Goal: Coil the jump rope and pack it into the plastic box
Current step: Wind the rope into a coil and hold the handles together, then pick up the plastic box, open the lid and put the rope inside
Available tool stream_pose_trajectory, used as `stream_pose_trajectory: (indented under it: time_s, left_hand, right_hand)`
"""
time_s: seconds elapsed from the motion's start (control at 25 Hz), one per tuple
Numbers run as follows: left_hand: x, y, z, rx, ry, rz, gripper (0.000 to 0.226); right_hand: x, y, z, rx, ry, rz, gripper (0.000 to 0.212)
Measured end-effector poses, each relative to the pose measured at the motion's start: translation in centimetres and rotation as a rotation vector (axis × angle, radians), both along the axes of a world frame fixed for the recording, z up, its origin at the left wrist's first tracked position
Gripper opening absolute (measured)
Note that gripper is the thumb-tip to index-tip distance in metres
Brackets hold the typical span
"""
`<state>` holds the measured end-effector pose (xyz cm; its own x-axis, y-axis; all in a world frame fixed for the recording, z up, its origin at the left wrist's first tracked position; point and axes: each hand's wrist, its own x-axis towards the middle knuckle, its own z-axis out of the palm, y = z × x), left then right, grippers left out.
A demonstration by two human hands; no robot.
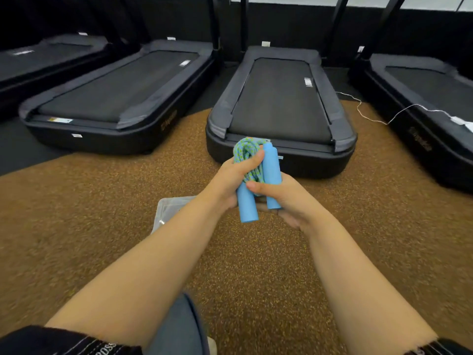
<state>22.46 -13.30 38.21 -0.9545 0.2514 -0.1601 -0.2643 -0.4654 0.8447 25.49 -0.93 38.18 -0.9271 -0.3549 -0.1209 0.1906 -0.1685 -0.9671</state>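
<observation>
Two hands, left hand, right hand, one coiled jump rope, one plastic box

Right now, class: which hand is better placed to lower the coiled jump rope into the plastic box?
Probably the left hand: it grips the jump rope, and the plastic box lies on its side.

My single head-worn wide-angle view, facing forward and down, close above both forearms, floor below, treadmills ahead, no second view.
</observation>
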Motion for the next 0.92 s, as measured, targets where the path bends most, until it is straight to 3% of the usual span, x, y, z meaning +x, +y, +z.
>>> stream_pose_trajectory:
  time_s: [0.2,0.36,0.56,0.92]
  left_hand:
    - [-2.7,-1.3,-4.3,-0.025,-0.061,0.003,0.018]
    - [-5.4,-2.3,-7.2,-0.089,-0.075,0.025,0.027]
    - [-7.9,-4.4,-10.4,-0.144,-0.069,0.054,0.015]
    - [-8.8,-7.2,-19.3,-0.285,-0.313,-0.011,0.059]
  right_hand:
    - [-2.9,-1.0,-3.6,-0.019,-0.119,-0.01,0.031]
    - [-6.3,-2.3,-6.3,0.003,-0.198,-0.067,0.021]
    - [-9.5,-4.5,-9.7,0.01,-0.215,-0.023,0.02]
    - [-10.1,-7.4,-18.4,0.052,-0.39,-0.01,0.019]
